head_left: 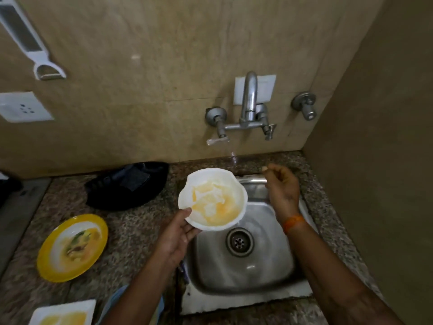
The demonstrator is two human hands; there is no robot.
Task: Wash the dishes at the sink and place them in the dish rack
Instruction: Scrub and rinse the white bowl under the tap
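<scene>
Above sink (246, 287), bowl (212, 199) in left hand (174, 235).

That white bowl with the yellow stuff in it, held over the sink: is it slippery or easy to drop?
Probably slippery: the white bowl looks wet and smeared with yellowish residue. The left hand pinches only its near rim, thumb on top, so it may tip or slide. It looks rigid, holding its shape from one edge. Whether it would break over the sink I cannot tell.
</scene>
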